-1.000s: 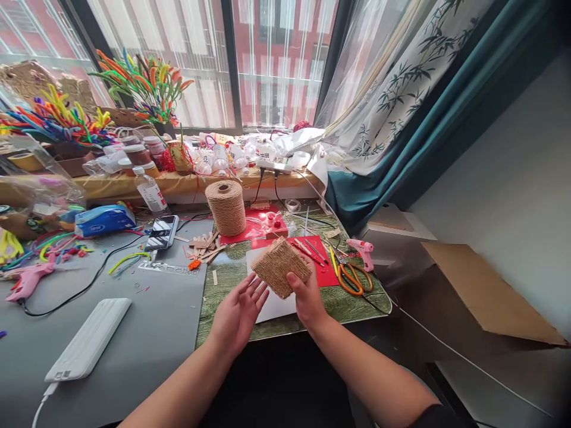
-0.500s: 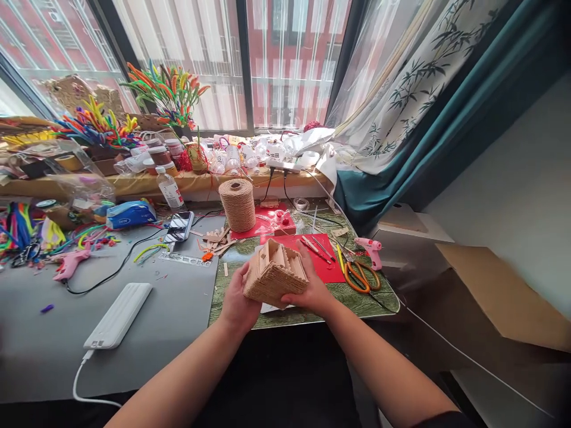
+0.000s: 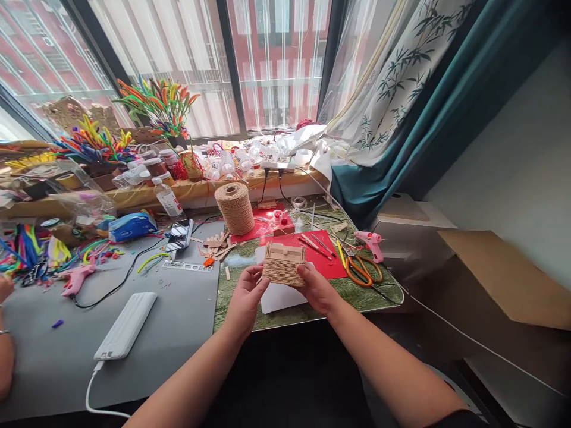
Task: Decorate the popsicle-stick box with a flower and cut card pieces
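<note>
You've leveled the twine-wrapped stick box out of that tilt, so its wrapped side faces you now. Your left hand and right hand each grip an end, holding it just above the white paper on the green mat.

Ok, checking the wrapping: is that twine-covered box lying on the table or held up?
Held up. Left hand and right hand grip the twine-covered box by its sides, above the white sheet.
</note>
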`<state>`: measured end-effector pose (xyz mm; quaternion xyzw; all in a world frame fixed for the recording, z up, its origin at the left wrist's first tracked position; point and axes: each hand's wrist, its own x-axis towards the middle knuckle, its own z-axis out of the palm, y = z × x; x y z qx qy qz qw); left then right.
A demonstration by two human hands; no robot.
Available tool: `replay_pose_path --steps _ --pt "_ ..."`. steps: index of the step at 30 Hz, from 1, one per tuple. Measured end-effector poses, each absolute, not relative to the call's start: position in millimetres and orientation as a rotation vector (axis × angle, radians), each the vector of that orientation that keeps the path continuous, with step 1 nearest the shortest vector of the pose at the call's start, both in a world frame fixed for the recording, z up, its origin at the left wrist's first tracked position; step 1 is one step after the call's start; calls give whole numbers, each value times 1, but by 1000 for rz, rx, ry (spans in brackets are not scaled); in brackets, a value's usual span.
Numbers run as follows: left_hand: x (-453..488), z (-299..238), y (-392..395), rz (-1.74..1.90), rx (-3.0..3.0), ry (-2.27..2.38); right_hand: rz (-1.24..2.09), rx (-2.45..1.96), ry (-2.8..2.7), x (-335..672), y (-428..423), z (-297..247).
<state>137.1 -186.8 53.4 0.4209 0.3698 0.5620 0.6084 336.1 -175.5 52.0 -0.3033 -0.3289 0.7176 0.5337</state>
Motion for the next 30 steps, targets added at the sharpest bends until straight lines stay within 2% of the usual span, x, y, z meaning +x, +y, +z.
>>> replay_pose_path --steps 7,10,24,30 --pt "119 61 -175 1235 1222 1000 2023 -809 -491 331 -176 58" --pt "117 71 -175 1252 1199 984 2054 -768 -467 326 -178 62" --pt "116 79 -175 1297 1110 979 1951 -812 -558 318 -178 56" --pt "111 71 -173 1241 1172 951 1698 -802 -699 314 -176 57"
